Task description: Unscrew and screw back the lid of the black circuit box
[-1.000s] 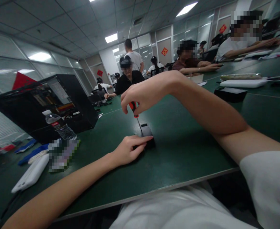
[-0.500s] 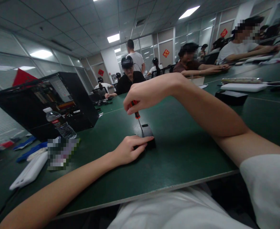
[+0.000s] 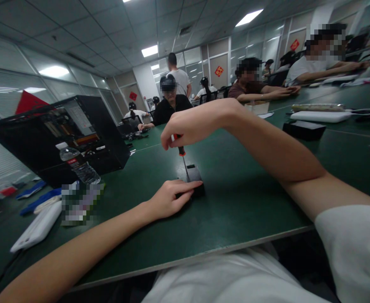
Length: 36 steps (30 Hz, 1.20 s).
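Note:
My right hand is closed around the red and black handle of a screwdriver, whose shaft points down. The tip meets the top of a small dark box-like part on the green table; the exact contact point is too small to tell. My left hand rests against the near side of that part, fingers wrapped round it and the index finger lying across its top. My left fingers hide some of the part.
An open black computer case stands at the left, with a water bottle before it. A white power strip-like object lies nearer. At the right are a black tray and a white flat device. Several people sit beyond.
My right fingers have shifted slightly on the screwdriver handle, which has turned a little. My left hand and the dark part stay in place.

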Motion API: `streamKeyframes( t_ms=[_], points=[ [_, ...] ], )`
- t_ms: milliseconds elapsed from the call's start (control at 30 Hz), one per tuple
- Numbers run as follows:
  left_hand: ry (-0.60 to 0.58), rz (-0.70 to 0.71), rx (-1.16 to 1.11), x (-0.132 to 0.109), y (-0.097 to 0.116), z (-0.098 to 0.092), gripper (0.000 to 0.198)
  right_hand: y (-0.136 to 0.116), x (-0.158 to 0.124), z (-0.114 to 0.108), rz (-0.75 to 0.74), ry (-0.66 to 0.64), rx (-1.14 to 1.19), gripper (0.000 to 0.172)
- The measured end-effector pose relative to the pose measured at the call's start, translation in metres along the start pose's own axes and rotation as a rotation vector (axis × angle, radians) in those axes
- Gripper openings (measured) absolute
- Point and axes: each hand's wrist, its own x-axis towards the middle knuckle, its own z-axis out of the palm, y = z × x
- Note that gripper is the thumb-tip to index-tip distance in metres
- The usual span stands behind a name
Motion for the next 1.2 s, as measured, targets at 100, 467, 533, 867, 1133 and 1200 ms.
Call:
streamKeyframes(
  t_ms=[100, 467, 533, 867, 1133, 1200],
  points=[
    [-0.002, 0.004, -0.008, 0.0001, -0.0001, 0.0001, 0.039, 0.0008, -0.0021, -0.0009, -0.079, -0.002, -0.006, 0.038],
    [-0.011, 0.0, 0.025, -0.0003, -0.0012, 0.0009, 0.041, -0.0007, -0.0015, 0.0002, -0.087, 0.01, -0.045, 0.038],
    [-0.01, -0.004, 0.024, -0.0004, -0.0014, 0.0013, 0.04, -0.0009, -0.0011, 0.0006, -0.037, 0.023, -0.049, 0.032],
    [-0.015, -0.007, 0.019, 0.0001, -0.0001, 0.0003, 0.04, 0.0021, -0.0019, -0.0004, -0.076, 0.004, -0.039, 0.034],
    [-0.009, -0.007, 0.007, 0.0005, 0.0008, 0.0001, 0.041, 0.0043, -0.0013, 0.0, -0.08, -0.002, 0.0, 0.033],
    [-0.009, -0.006, 0.005, 0.0006, 0.0009, 0.0001, 0.041, 0.0051, -0.0017, 0.0003, -0.115, 0.0, 0.007, 0.034]
  ],
)
